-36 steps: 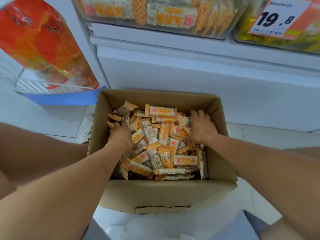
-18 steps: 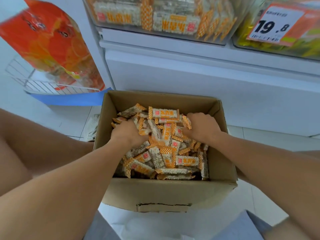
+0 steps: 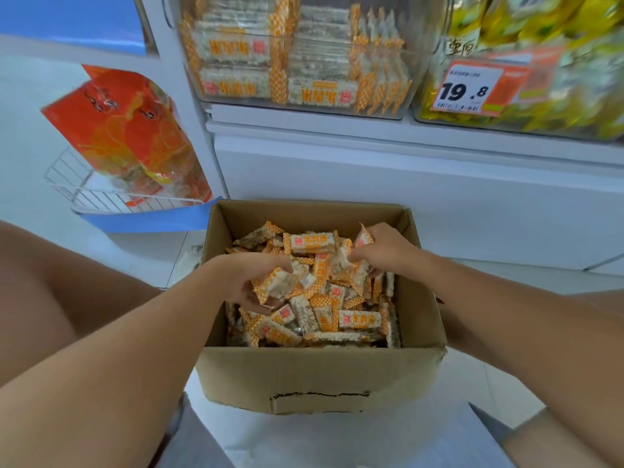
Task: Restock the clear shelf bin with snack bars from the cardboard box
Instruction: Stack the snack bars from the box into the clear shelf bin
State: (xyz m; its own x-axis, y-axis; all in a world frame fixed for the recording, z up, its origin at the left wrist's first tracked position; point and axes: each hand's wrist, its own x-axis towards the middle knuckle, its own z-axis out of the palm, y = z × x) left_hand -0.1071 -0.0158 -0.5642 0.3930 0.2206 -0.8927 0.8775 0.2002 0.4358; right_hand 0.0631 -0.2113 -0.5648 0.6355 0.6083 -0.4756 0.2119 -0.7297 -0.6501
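An open cardboard box (image 3: 317,376) stands on the floor in front of me, filled with several orange-and-white wrapped snack bars (image 3: 358,319). My left hand (image 3: 248,278) grips a bunch of bars at the left of the pile, lifted a little above it. Over the pile's right side, my right hand (image 3: 385,248) holds another bunch of bars. Above the box, on the white shelf, sits the clear bin (image 3: 297,55) with rows of the same bars inside.
A second clear bin (image 3: 526,106) of yellow packets with a 19.8 price tag (image 3: 467,89) sits right of the snack bar bin. At the left, a wire rack (image 3: 101,194) holds orange bags (image 3: 128,130). My knees flank the box on the pale tiled floor.
Both hands have closed on handfuls of bars and risen slightly out of the pile. My head has tilted up, bringing the shelf bins further into view.
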